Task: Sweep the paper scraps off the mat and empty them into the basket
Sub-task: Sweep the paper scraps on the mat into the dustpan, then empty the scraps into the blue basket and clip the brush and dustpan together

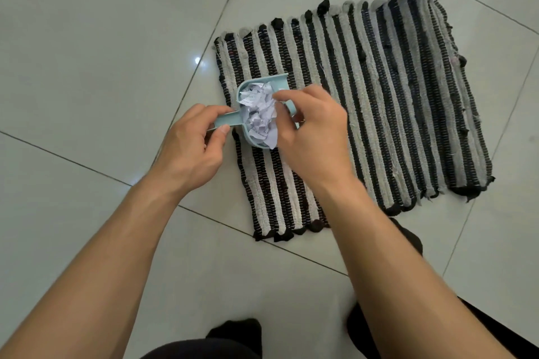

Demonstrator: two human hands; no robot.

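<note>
A black-and-white striped woven mat lies on the tiled floor. A small light-blue dustpan sits over the mat's left part, heaped with crumpled white paper scraps. My left hand pinches the dustpan's handle at the mat's left edge. My right hand is on the pan's open side, its fingertips touching the scraps and the pan's rim. Whether it grips a scrap is hidden by the fingers. No basket and no brush are in view.
Glossy pale floor tiles surround the mat on all sides. My dark-clothed legs and a foot in a black sock are at the bottom edge, close under my forearms.
</note>
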